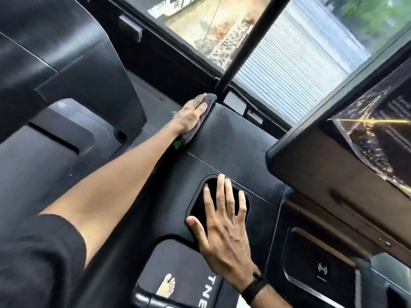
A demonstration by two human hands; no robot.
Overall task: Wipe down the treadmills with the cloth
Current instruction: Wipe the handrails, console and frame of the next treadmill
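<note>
The black treadmill console (233, 138) fills the middle of the head view, tilted. My left hand (191, 114) reaches far forward and presses a grey-purple cloth (205, 107) flat against the console's top left edge, fingers straight over it. A green tag of the cloth (178, 143) shows under my wrist. My right hand (222, 221) lies flat with spread fingers over a dark square recess (200, 207) lower on the console. A black band (254, 286) sits on that wrist.
The console screen (355, 152) juts in from the right, wrapped in shiny film. A neighbouring treadmill (66, 74) stands to the left. A black window post (246, 43) rises beyond the cloth. A bare foot (166, 285) stands on the belt below.
</note>
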